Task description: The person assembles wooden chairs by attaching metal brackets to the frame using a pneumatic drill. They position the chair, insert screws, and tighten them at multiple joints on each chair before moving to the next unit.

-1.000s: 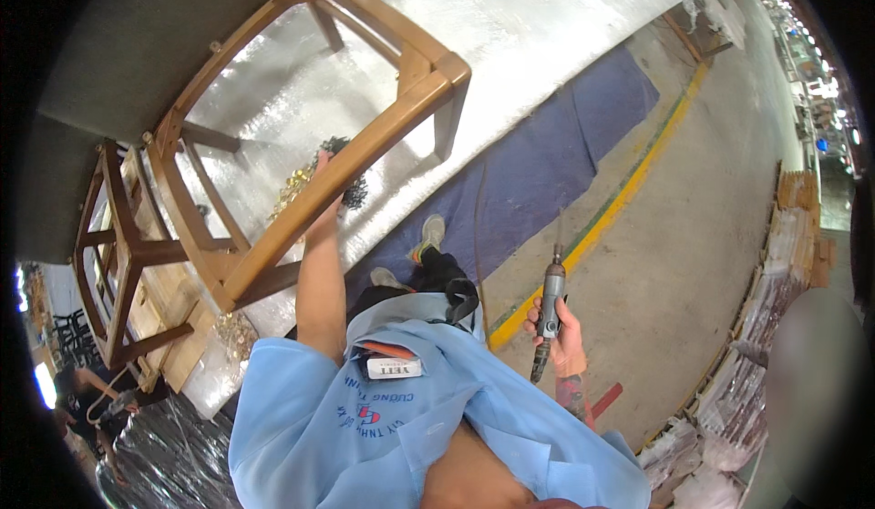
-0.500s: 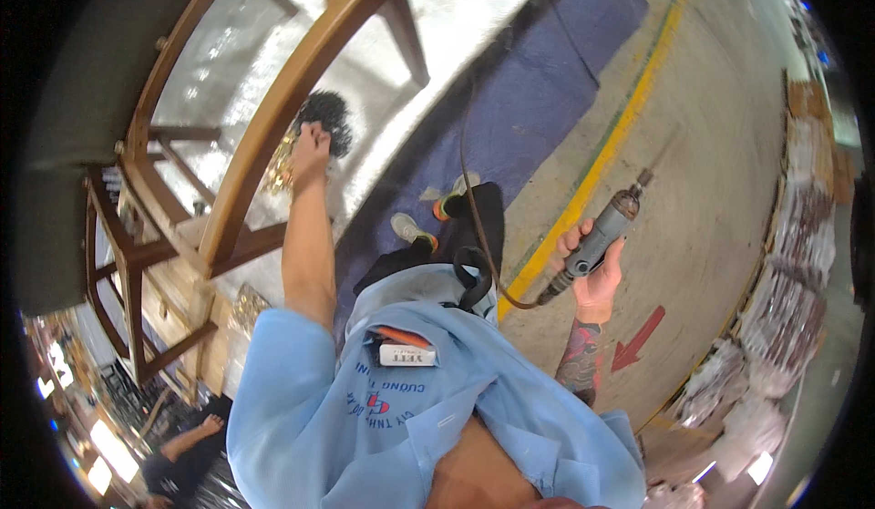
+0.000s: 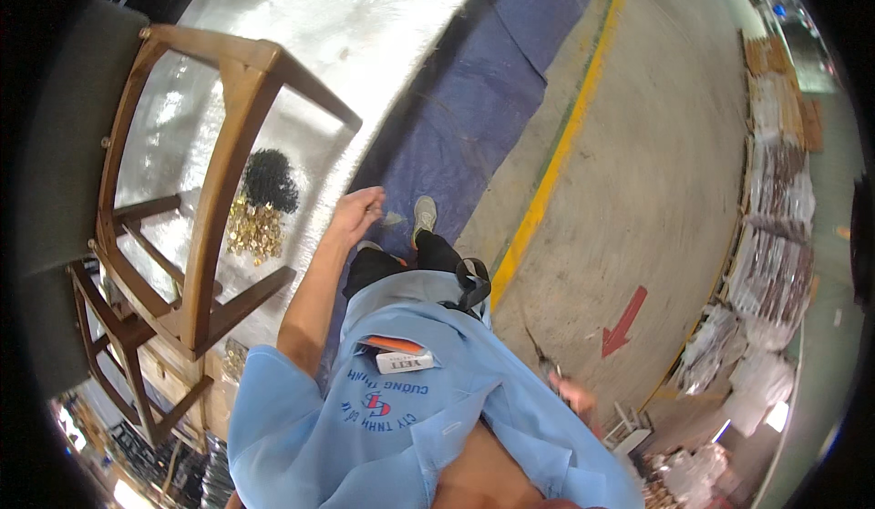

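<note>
My left hand [image 3: 358, 213] hangs above the edge of the plastic-covered bench, its fingers curled closed; whatever they hold is hidden. On the bench lies a pile of small black hardware pieces [image 3: 270, 181], touching a pile of small gold-coloured hardware pieces [image 3: 254, 230]. Beside them, a brown wooden chair frame [image 3: 202, 226] stands with its legs pointing away from a dark panel. Low on my right side, my right hand [image 3: 574, 396] is blurred by motion, around the power screwdriver [image 3: 548, 369]. Only the cable end of that tool shows; its body is hidden.
A second wooden frame [image 3: 130, 340] stands behind the first. A blue mat [image 3: 456, 117] lies underfoot along the bench [image 3: 365, 44]. Beyond a yellow floor line [image 3: 561, 144], wrapped stacks [image 3: 770, 267] line the right side. A small white stool-like object [image 3: 629, 431] stands lower right.
My left hand has left the hardware piles and come back toward my body. My right hand has swung down and back with the power screwdriver. The view has shifted, so the chair frame sits lower left.
</note>
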Motion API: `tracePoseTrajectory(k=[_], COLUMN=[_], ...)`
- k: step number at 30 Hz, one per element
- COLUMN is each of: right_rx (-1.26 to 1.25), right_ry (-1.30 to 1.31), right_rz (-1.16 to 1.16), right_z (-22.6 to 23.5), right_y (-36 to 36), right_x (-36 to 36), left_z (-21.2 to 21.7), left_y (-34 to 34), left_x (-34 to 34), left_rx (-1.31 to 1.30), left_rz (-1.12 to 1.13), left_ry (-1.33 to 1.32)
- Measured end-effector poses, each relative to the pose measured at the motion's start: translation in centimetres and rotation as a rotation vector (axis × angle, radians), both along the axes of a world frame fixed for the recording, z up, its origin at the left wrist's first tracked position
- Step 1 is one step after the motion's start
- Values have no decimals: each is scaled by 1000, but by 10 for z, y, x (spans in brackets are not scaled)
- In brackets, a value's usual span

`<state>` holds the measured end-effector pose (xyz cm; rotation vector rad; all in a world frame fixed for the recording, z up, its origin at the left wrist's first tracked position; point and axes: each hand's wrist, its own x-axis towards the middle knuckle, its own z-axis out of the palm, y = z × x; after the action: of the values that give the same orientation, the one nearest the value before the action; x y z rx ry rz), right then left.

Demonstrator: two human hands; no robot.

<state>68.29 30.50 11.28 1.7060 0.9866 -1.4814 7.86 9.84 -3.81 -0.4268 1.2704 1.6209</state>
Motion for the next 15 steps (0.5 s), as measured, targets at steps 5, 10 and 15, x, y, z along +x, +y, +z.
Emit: tracePoseTrajectory(k=[5, 10, 15], right_rx=[55, 252, 78], right_ry=[32, 801, 1347], right_rz=[-295, -233, -306], right_z=[-8, -2, 63], right_y=[-10, 1, -46], right_x=[19, -193, -404], left_z=[81, 190, 291], left_y=[30, 12, -65], left_x=[24, 20, 15], left_rx=[167, 491, 707], left_rz=[-191, -212, 42], left_ry=[128, -99, -105])
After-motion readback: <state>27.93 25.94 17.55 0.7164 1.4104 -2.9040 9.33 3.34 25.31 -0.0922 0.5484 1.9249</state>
